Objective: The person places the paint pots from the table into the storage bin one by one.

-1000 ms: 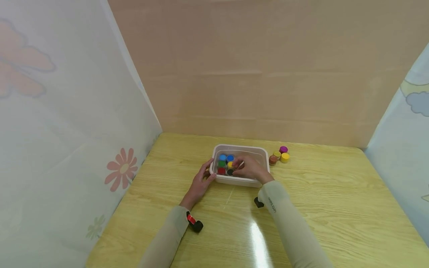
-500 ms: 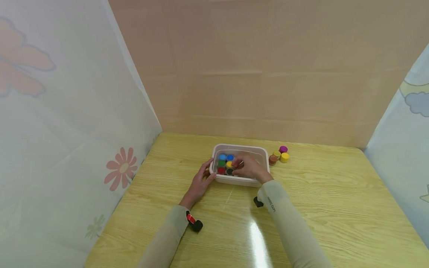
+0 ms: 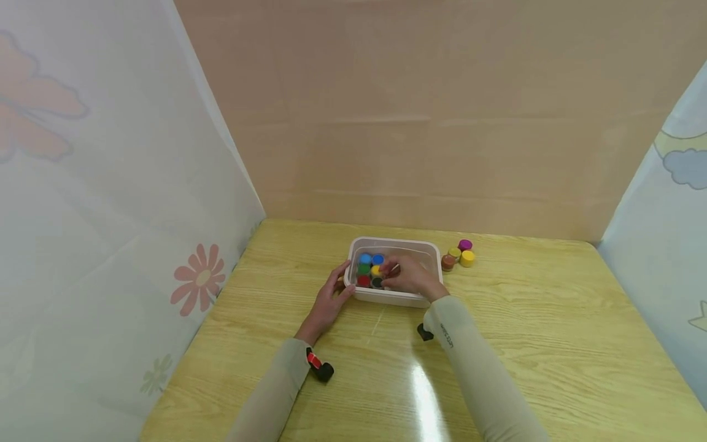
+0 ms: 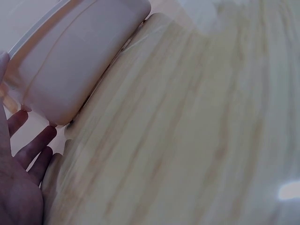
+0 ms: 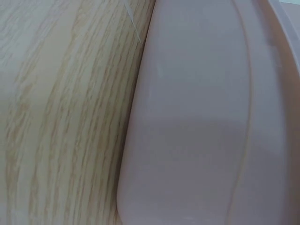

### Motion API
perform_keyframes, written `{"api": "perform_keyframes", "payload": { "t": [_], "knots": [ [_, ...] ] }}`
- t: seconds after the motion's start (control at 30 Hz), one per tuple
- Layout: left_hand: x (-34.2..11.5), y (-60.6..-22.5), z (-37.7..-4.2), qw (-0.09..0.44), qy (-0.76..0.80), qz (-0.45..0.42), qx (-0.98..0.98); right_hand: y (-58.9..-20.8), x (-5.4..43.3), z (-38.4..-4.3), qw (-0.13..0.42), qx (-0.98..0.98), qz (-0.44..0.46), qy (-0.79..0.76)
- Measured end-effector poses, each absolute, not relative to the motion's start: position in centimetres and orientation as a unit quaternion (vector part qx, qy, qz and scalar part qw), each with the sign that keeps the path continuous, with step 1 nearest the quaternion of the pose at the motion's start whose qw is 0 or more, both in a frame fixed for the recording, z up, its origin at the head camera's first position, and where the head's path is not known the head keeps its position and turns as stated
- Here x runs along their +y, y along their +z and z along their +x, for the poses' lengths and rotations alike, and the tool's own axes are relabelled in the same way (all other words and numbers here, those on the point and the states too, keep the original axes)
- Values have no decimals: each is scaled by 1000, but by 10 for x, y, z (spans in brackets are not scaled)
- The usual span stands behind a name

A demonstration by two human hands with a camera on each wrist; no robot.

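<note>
A white plastic box (image 3: 393, 299) stands on the table, longer side toward me. My left hand (image 3: 328, 305) holds its left end, thumb at the front corner and fingers against the wall. In the left wrist view, fingertips (image 4: 44, 135) meet the box wall. Inside, at the left, sit small pots with light blue (image 3: 366, 259), blue (image 3: 378, 259), green (image 3: 364, 269), yellow (image 3: 377, 270), red (image 3: 363, 281) and black (image 3: 377, 282) lids. My right hand (image 3: 411, 276) reaches into the box with bent fingers, tips right beside the yellow and black pots; I cannot tell whether it holds something.
Right of the box stand more small pots, with purple (image 3: 466, 245), yellow (image 3: 467, 258), dull yellow (image 3: 455, 252) and brown (image 3: 448, 263) colours. The wood-grain table (image 3: 530, 344) ends at a brown backdrop (image 3: 420, 135). Patterned sheets (image 3: 138, 202) hang at both sides.
The black and yellow pots shift very slightly left beside the right hand's fingertips. Both hands otherwise keep their places at the box.
</note>
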State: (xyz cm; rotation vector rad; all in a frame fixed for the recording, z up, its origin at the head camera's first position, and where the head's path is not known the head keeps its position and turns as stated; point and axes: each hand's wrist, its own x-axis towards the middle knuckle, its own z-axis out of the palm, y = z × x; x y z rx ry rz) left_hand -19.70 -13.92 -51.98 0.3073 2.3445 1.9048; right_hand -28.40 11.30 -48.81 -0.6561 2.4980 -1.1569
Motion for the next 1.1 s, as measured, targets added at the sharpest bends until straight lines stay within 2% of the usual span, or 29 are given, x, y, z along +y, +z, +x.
{"api": "perform_keyframes", "payload": {
  "t": [0.47,0.87,0.97,1.1],
  "knots": [
    [-140,-512,-197,60,605,108,787,-463,136,-286,102,874,-212,-426],
    [-139,-516,-196,44,613,111,781,-462,189,-285,-74,871,-120,-471],
    [-137,-518,-195,37,622,105,775,-468,205,-283,-78,874,-91,-471],
    [-135,-519,-195,42,627,98,772,-480,224,-281,-58,889,-58,-450]
  ]
}}
